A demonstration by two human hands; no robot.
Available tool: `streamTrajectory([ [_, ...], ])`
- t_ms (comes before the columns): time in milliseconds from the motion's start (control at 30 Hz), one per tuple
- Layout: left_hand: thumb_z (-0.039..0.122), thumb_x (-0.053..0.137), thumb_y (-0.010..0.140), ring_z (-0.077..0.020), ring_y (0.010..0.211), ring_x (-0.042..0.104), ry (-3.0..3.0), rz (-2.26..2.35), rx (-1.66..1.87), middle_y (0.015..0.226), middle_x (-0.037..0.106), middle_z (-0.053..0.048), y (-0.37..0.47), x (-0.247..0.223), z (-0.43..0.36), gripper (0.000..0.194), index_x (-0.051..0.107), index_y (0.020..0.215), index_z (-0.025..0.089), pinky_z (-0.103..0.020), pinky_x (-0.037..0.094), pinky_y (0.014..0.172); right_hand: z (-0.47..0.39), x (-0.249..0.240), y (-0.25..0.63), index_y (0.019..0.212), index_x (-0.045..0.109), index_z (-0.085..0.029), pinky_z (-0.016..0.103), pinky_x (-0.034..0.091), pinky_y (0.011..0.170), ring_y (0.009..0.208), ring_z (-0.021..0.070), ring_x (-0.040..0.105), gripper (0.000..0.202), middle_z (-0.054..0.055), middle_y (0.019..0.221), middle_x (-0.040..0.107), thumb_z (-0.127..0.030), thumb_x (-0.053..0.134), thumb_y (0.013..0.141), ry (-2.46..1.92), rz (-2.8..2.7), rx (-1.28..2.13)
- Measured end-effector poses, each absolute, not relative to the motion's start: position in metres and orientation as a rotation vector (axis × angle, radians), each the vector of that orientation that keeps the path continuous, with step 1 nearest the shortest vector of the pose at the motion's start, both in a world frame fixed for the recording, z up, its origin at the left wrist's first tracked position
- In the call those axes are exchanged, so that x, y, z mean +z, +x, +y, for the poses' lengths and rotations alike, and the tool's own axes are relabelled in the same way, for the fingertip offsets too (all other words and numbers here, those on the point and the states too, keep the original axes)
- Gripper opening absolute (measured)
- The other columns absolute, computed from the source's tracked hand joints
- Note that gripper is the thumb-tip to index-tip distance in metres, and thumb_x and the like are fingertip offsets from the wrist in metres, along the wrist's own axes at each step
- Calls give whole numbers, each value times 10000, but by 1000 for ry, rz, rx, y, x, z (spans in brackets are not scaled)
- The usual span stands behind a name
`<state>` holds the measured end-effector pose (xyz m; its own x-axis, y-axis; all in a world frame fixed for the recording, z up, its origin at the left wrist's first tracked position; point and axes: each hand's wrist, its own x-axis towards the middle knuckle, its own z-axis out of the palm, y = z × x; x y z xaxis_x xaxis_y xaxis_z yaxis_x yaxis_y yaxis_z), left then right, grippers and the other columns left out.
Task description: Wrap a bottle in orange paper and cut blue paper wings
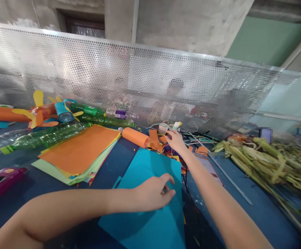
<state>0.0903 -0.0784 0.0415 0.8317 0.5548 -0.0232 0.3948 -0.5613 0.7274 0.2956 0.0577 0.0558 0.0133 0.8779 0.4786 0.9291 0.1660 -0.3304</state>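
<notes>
Resting palm-down on a large teal sheet of craft paper (pixel 150 193), the left hand (pixel 152 192) has its fingers (pixel 167 178) loosely curled, pressing the sheet flat on the dark blue bench (pixel 264 211) rather than gripping it. The right hand (pixel 175 140) stretches out toward 12 o'clock, fingers spread and released, its tips touching a small white glue bottle with a yellow-green cap (pixel 175 125) beside a roll of tape (pixel 163 128). At 10 o'clock from the teal sheet lies a stack of orange and green paper sheets (pixel 81 152); an orange paper-wrapped tube (pixel 136 137) sits at 11 o'clock. Green plastic bottles (pixel 46 136) lie beyond the stack, and dried green leaf strips (pixel 269 162) pile up at 2 o'clock.
</notes>
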Motion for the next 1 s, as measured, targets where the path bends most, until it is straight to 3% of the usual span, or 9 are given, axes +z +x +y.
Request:
streamTrajectory([
  [133, 447, 542, 802, -232, 1053, 543, 2427, 598, 404, 1069, 608, -69, 64, 41, -79, 341, 560, 1060, 226, -368, 442, 909, -3, 55, 270, 967, 588, -183, 262, 480, 784, 856, 143, 624, 171, 50, 953, 655, -258, 468, 871, -1577, -2015, 58],
  [200, 546, 616, 705, -282, 1125, 486, 2523, 615, 382, 1124, 568, -91, 42, 41, -84, 503, 566, 1109, 250, -426, 413, 950, -42, 48, 258, 897, 560, -195, 257, 490, 728, 791, 140, 617, 112, 24, 877, 642, -287, 512, 855, -1508, -2146, 218],
  [367, 612, 656, 613, -440, 1310, 238, 2598, 592, 79, 1437, 318, -143, 4, 33, -100, 778, 423, 1305, 341, -648, 269, 980, -97, 22, 246, 1065, 553, -217, 398, 445, 891, 1060, 228, 529, 254, 84, 1127, 570, -334, 556, 840, -1509, -2327, 211],
  [500, 612, 693, 554, -452, 1332, 161, 2627, 473, 122, 1497, 193, -153, -1, 14, -110, 971, 297, 1382, 294, -648, 189, 1021, -79, 8, 254, 1275, 463, -285, 466, 311, 1043, 1287, 233, 367, 392, 57, 1370, 447, -383, 461, 895, -1398, -2473, 230],
  [600, 619, 656, 596, -420, 1332, 203, 2680, 449, 177, 1485, 251, -120, 1, 5, -117, 861, 356, 1344, 317, -627, 170, 1045, -68, 8, 258, 1264, 477, -295, 496, 253, 1065, 1296, 236, 353, 366, 46, 1361, 461, -342, 462, 901, -1389, -2445, 103],
  [667, 573, 590, 704, -385, 1329, 244, 2713, 526, 200, 1465, 308, -83, 1, 6, -120, 675, 392, 1312, 358, -615, 209, 1042, -74, 16, 257, 1161, 537, -250, 438, 318, 1029, 1203, 220, 441, 281, 62, 1248, 535, -310, 487, 891, -1391, -2348, 77],
  [800, 438, 491, 841, -336, 1271, 369, 2792, 539, 237, 1369, 430, -116, -1, 15, -115, 440, 475, 1259, 301, -527, 340, 1011, -111, 40, 251, 930, 511, -219, 302, 451, 817, 901, 165, 529, 258, 29, 967, 552, -441, 575, 816, -1372, -2338, 514],
  [900, 372, 442, 888, -290, 1137, 495, 2834, 567, 356, 1181, 556, -147, -3, 18, -107, 325, 569, 1134, 202, -428, 435, 933, -136, 49, 248, 969, 490, -242, 288, 448, 829, 970, 179, 498, 500, 18, 1054, 507, -544, 708, 635, -1283, -2485, 897],
  [1000, 359, 457, 887, -231, 937, 576, 2852, 519, 425, 942, 630, -107, -6, 18, -105, 269, 607, 1024, 182, -355, 482, 846, -147, 46, 249, 975, 512, -261, 300, 428, 875, 1054, 200, 474, 480, 11, 1134, 484, -450, 760, 611, -1344, -2538, 925],
])
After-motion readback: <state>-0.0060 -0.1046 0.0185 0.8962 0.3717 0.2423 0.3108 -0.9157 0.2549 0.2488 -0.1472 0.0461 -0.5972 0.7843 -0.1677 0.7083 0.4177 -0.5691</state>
